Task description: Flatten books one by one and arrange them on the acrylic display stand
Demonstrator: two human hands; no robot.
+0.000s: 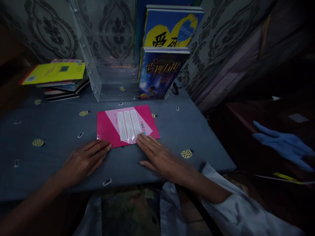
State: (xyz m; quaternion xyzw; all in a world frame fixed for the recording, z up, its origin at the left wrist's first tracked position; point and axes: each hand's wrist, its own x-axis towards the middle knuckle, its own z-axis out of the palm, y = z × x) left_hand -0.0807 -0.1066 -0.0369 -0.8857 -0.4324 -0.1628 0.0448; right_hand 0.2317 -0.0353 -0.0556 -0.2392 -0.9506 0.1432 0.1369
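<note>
A pink book (105,126) with white text panels lies flat on the grey-blue tablecloth (61,127), its printed text running sideways. My left hand (87,157) rests at its lower left corner, fingers stretched out and fingertips touching the near edge. On the book's lower right part lie the extended fingers of my right hand (157,154), with the thumb apart on the cloth. Neither hand is wrapped around anything. Just beyond the book stands a clear acrylic rack (95,82).
Upright in the rack's right side are a dark blue book (161,75) and a blue-and-yellow book (167,28). A stack of books, topped by a yellow book (54,72), lies at the left. A blue glove (283,141) lies off to the right, beyond the table's edge.
</note>
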